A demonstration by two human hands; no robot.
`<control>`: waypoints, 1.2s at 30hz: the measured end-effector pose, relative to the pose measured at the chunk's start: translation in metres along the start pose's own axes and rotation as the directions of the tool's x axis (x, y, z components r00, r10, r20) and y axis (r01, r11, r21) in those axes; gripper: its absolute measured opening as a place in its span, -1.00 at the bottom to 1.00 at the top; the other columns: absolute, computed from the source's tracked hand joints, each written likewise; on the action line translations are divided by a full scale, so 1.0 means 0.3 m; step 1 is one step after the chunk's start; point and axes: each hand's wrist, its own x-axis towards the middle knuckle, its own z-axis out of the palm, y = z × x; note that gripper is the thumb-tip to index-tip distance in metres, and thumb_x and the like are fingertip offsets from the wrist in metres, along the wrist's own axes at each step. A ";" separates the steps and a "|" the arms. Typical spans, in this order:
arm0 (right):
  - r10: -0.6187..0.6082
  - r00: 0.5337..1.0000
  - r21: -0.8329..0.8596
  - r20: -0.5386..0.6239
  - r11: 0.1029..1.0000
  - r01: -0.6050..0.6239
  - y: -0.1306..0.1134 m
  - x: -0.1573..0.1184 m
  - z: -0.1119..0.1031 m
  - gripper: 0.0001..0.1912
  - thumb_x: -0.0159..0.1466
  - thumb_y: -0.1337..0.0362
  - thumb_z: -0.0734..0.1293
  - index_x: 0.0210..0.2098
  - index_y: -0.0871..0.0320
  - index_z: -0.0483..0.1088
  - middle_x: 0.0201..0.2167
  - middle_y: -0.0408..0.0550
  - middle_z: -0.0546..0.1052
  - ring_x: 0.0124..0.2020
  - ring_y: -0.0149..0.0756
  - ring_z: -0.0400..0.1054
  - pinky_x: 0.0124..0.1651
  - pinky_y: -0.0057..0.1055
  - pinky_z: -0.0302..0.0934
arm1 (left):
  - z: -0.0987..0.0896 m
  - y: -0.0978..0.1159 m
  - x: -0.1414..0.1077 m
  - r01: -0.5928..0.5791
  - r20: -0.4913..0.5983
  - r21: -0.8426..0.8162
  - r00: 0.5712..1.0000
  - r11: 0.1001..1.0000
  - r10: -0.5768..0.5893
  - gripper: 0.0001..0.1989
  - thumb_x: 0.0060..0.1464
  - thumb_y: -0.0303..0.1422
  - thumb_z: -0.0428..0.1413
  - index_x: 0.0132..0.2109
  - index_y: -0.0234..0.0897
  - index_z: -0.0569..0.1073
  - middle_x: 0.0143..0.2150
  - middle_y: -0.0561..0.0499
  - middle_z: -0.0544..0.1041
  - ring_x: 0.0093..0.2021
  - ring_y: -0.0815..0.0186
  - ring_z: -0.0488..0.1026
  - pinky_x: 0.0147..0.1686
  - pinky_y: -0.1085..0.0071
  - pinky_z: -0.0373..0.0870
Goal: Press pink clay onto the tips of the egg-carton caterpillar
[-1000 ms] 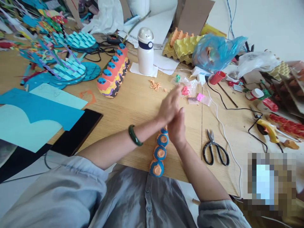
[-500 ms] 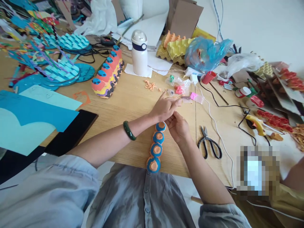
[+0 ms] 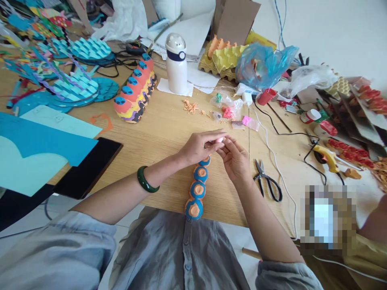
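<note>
Small pale pink lump (image 3: 219,140) was between the fingers of two hands

The small pale pink lump was above the wooden table (image 3: 145,151), just beyond the far end of the row of round blue and orange cups (image 3: 198,190), and a little to its right. The left hand (image 3: 196,148) held this lump in a narrow grip, between its thumb and bent fingers. The right hand (image 3: 235,162) had its fingers curled, and their tips met at the lump; I cannot tell if they also gripped it. A dark green bangle (image 3: 146,180) was around the left wrist, to the left of the row.

To the right of the row lay metal scissors with black handles (image 3: 266,180), their blades slightly apart. Beyond the row were orange shavings (image 3: 190,106), and to the right of these, a bright pink soft piece (image 3: 226,112) on clear plastic. Farther beyond the row stood a white bottle with a dark blue band (image 3: 177,74), upright on white paper. Beyond the row and to its left lay a long bumpy form painted orange, yellow, purple and black (image 3: 137,94), with blue spots on its top.
</note>
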 end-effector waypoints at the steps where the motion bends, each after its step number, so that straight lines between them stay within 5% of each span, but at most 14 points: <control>1: 0.028 0.999 -0.005 0.027 1.000 -0.028 -0.007 -0.005 -0.005 -0.78 0.30 0.16 0.49 -0.09 0.08 0.62 -0.16 -0.07 0.74 -0.11 -0.23 0.65 0.15 -0.19 0.53 | -0.004 -0.001 -0.007 -0.016 -0.017 0.026 1.000 1.000 0.017 -0.54 0.27 -0.11 0.23 0.18 -0.28 0.63 0.22 -0.17 0.64 0.19 0.13 0.63 0.21 0.25 0.58; 4: 0.131 0.984 0.024 0.124 0.991 -0.135 -0.037 -0.024 -0.011 -0.60 0.44 -0.02 0.29 0.01 0.10 0.60 -0.02 0.05 0.73 0.15 -0.07 0.59 0.33 0.04 0.40 | -0.019 -0.003 -0.018 0.013 -0.097 0.037 0.995 0.999 -0.009 -0.61 0.30 -0.13 0.21 0.12 -0.25 0.66 0.05 -0.11 0.74 -0.04 0.21 0.72 0.00 0.33 0.66; 8: 0.175 0.971 0.109 0.160 0.975 -0.193 -0.069 -0.043 0.003 -0.42 0.51 -0.14 0.09 0.04 0.08 0.58 0.12 0.04 0.69 0.36 -0.06 0.44 0.44 0.08 0.28 | -0.033 0.014 -0.011 0.057 -0.244 -0.151 0.965 0.987 -0.093 -0.64 0.26 -0.10 0.26 -0.01 -0.29 0.68 -0.02 -0.13 0.75 -0.03 0.18 0.72 0.01 0.31 0.67; 19: 0.204 0.973 0.211 0.106 0.952 -0.222 -0.065 -0.049 0.023 -0.41 0.48 -0.18 0.13 0.07 0.11 0.54 0.11 0.11 0.68 0.32 -0.06 0.47 0.45 0.04 0.28 | -0.046 0.042 0.009 0.067 -0.404 -0.268 0.898 0.961 -0.175 -0.80 0.23 -0.42 0.16 -0.08 -0.28 0.67 0.01 -0.07 0.72 0.02 0.25 0.67 0.22 0.22 0.58; 24: 0.131 0.986 0.064 0.100 0.988 -0.138 -0.068 -0.067 0.051 -0.40 0.40 -0.29 0.20 -0.03 0.03 0.58 0.14 0.03 0.67 0.27 0.00 0.50 0.36 0.08 0.36 | -0.030 0.035 0.000 0.083 -0.365 -0.088 0.925 0.993 -0.110 -0.72 0.35 -0.34 0.08 0.05 -0.25 0.64 0.10 -0.12 0.69 0.09 0.20 0.66 0.24 0.15 0.57; 28: 0.110 0.989 0.005 0.094 0.994 -0.111 -0.078 -0.059 0.045 -0.37 0.35 -0.34 0.24 0.05 0.01 0.55 0.20 0.04 0.61 0.26 0.00 0.49 0.31 0.02 0.41 | 0.020 -0.002 -0.068 -0.185 -0.045 0.268 0.978 0.945 0.204 -0.63 0.44 -0.28 0.01 0.24 -0.21 0.55 0.37 -0.18 0.51 0.45 0.12 0.38 0.44 0.05 0.37; 31: 0.129 0.990 0.012 0.064 0.991 -0.130 -0.068 -0.046 0.039 -0.38 0.35 -0.33 0.24 0.02 0.02 0.53 0.22 0.05 0.59 0.30 -0.02 0.45 0.30 -0.02 0.41 | 0.053 -0.039 -0.105 -0.262 0.099 0.352 0.965 0.899 0.242 -0.53 0.47 -0.26 -0.04 0.40 -0.31 0.39 0.49 -0.29 0.36 0.57 0.08 0.18 0.53 -0.05 0.19; 34: 0.109 0.992 0.015 0.069 0.994 -0.110 -0.025 -0.057 0.079 -0.44 0.38 -0.29 0.21 -0.07 0.03 0.53 0.17 0.04 0.62 0.35 -0.04 0.40 0.34 -0.04 0.38 | 0.045 -0.056 -0.064 -0.235 0.079 0.373 0.972 0.897 0.222 -0.46 0.48 -0.17 -0.08 0.44 -0.34 0.33 0.49 -0.30 0.35 0.56 0.07 0.20 0.57 -0.03 0.09; 36: 0.083 0.988 -0.019 0.130 0.997 -0.081 0.010 -0.068 0.133 -0.44 0.42 -0.26 0.16 -0.05 0.04 0.53 0.17 0.03 0.63 0.40 -0.06 0.36 0.40 -0.02 0.32 | 0.032 -0.052 -0.006 -0.131 -0.048 0.341 0.987 0.931 0.156 -0.46 0.47 -0.09 -0.09 0.37 -0.28 0.41 0.46 -0.24 0.41 0.53 0.08 0.25 0.55 0.00 0.14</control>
